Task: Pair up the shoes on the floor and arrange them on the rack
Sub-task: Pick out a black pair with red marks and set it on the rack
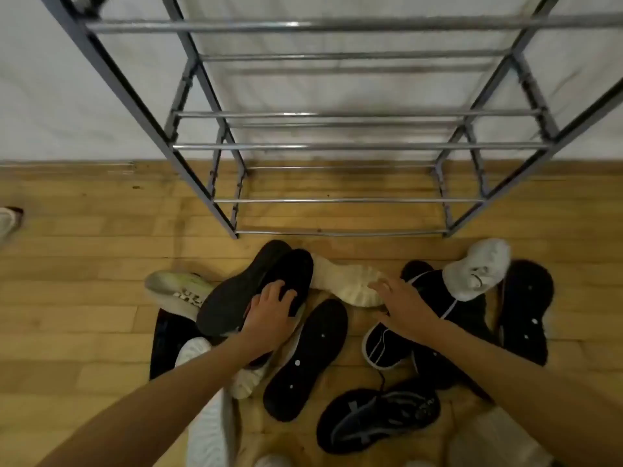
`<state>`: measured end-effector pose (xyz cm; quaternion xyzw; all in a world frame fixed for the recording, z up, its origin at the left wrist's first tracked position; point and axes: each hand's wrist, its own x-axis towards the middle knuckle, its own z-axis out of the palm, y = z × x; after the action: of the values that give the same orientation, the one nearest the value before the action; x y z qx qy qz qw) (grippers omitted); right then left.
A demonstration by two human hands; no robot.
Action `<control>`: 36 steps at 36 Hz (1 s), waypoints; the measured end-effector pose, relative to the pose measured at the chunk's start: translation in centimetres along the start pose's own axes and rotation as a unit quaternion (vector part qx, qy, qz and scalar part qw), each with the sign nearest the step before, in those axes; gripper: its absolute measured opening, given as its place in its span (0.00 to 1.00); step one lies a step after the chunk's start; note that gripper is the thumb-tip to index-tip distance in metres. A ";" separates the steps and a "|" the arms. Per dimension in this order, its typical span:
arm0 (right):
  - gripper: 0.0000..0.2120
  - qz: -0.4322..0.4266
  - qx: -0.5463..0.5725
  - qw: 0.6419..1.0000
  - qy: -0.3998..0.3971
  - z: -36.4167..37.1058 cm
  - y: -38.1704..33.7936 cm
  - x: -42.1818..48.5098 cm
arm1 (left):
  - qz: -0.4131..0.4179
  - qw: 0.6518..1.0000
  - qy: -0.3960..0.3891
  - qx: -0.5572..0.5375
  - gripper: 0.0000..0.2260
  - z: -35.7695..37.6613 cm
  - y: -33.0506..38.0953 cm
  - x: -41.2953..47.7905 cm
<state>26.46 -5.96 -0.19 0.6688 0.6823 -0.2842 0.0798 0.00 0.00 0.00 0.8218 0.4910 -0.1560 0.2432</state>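
A heap of shoes lies on the wooden floor in front of a grey metal shoe rack (337,146) whose bars carry nothing. My left hand (269,315) curls its fingers over the edge of an upturned black shoe (286,274), which lies against another dark sole (236,291). My right hand (401,305) reaches with straight fingers onto the toe of a cream shoe (347,281) lying sole up. Black flip-flops lie sole up at centre (306,358) and far right (526,308). A black sneaker with white trim (387,345) sits under my right forearm.
A white sneaker (478,267) lies at the right, a pale green-tinted sneaker (175,288) at the left, a black sneaker (377,419) in front, a white shoe (205,416) near my left arm. A white wall (67,112) stands behind the rack. Another shoe (8,224) shows at the left edge.
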 end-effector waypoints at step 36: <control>0.35 -0.062 0.041 0.994 -0.084 4.6 -4.3 1.8 | 0.050 0.970 0.096 -0.217 0.24 7.4 1.5 -3.0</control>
<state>20.90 -6.45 -3.63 0.6017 0.7013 -0.3712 0.0915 -0.26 -6.90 -4.29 0.7838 0.4927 0.0461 0.3753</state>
